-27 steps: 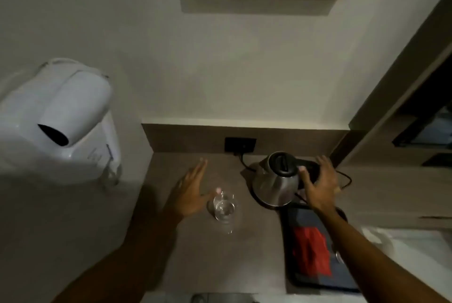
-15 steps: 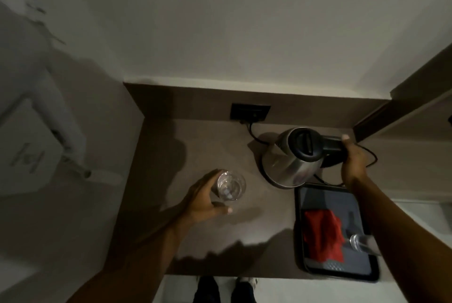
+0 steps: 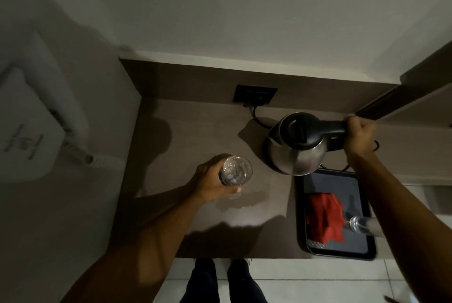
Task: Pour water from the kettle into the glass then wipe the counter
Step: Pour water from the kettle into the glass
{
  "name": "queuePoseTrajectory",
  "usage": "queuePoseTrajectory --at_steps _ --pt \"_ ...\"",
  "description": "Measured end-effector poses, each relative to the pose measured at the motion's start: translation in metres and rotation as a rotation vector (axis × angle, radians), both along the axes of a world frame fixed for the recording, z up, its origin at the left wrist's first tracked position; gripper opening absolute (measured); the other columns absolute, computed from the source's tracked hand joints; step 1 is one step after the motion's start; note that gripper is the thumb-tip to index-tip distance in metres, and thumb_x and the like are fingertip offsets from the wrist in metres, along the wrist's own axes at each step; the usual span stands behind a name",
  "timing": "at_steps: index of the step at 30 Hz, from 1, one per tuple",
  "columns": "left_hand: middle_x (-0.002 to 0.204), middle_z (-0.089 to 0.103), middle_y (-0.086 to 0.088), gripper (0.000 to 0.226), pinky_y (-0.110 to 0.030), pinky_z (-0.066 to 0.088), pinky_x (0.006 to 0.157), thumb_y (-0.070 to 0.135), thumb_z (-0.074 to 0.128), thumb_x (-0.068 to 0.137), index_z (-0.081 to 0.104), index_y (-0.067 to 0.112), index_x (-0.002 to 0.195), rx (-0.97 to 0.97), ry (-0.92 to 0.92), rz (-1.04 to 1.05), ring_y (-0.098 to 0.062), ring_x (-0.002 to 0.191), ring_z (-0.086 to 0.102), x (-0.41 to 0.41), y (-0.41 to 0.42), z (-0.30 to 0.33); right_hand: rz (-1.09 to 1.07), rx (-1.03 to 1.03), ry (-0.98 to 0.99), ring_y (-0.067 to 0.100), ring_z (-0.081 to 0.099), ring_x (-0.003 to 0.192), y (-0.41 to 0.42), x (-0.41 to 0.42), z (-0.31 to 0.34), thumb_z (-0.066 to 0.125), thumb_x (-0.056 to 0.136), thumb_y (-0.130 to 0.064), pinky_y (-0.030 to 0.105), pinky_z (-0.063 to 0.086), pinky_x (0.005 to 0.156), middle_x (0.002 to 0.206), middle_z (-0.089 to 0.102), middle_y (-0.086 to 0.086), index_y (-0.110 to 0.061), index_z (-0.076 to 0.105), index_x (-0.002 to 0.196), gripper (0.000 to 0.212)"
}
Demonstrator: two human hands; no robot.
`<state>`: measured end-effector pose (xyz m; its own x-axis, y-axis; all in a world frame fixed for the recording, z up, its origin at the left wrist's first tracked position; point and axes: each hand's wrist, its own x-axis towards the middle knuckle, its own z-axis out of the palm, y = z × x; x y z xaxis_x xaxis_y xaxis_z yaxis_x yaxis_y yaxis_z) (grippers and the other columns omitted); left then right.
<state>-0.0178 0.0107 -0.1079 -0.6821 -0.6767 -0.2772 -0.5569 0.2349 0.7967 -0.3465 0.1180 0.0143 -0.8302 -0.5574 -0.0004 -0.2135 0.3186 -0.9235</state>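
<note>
Head view: left hand (image 3: 208,180) fingers wrapped round glass (image 3: 236,173); right hand (image 3: 359,138) fingers clenched on kettle (image 3: 297,149) handle.

Steel kettle (image 3: 297,153), black lid, tilted, right of clear upright glass (image 3: 236,173) on brown counter (image 3: 195,136).

Both forearms bare, no sleeves in view. Left hand (image 3: 210,180) and right hand (image 3: 358,136) carry no rings, watch or bands that can be made out. Dark trousers (image 3: 220,280) cover both legs below.
</note>
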Motion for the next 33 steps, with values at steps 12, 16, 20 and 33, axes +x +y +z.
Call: queuePoseTrajectory --at_steps 12,16,20,33 --pt "0.129 0.065 0.012 0.099 -0.028 0.055 0.097 0.068 0.085 0.05 0.045 0.042 0.137 -0.024 -0.007 -0.059 -0.011 0.115 0.063 0.007 -0.004 -0.001 0.298 0.175 0.606 0.012 0.044 0.033 -0.004 0.06 0.059 0.047 0.088 -0.024 0.018 0.03 0.037 0.04 0.045 0.002 -0.007 0.053 0.048 0.044" --pt "0.127 0.066 0.013 0.096 -0.022 0.052 0.094 0.068 0.084 0.05 0.046 0.042 0.135 -0.027 -0.002 -0.067 -0.01 0.112 0.063 0.006 -0.005 -0.001 0.35 0.219 0.699 0.011 0.039 0.032 -0.008 0.075 0.063 0.046 0.085 -0.026 0.019 0.028 0.038 0.039 0.039 -0.002 -0.015 0.045 0.046 0.041" --pt "0.129 0.067 0.008 0.095 -0.028 0.053 0.097 0.059 0.089 0.055 0.048 0.035 0.138 -0.029 0.004 -0.079 -0.013 0.115 0.063 0.007 -0.006 0.001 0.396 0.288 0.817 0.024 0.04 0.032 -0.01 0.084 0.061 0.045 0.083 -0.028 0.028 0.036 0.038 0.039 0.046 0.007 -0.011 0.048 0.046 0.041" --pt "0.131 0.066 0.003 0.092 -0.036 0.055 0.098 0.047 0.092 0.061 0.049 0.028 0.14 -0.031 0.031 -0.108 -0.019 0.118 0.063 0.01 -0.005 0.008 0.438 0.36 1.038 0.015 0.027 0.032 -0.014 0.093 0.081 0.04 0.086 -0.033 0.021 0.018 0.046 0.038 0.037 0.0 -0.013 0.047 0.045 0.046"
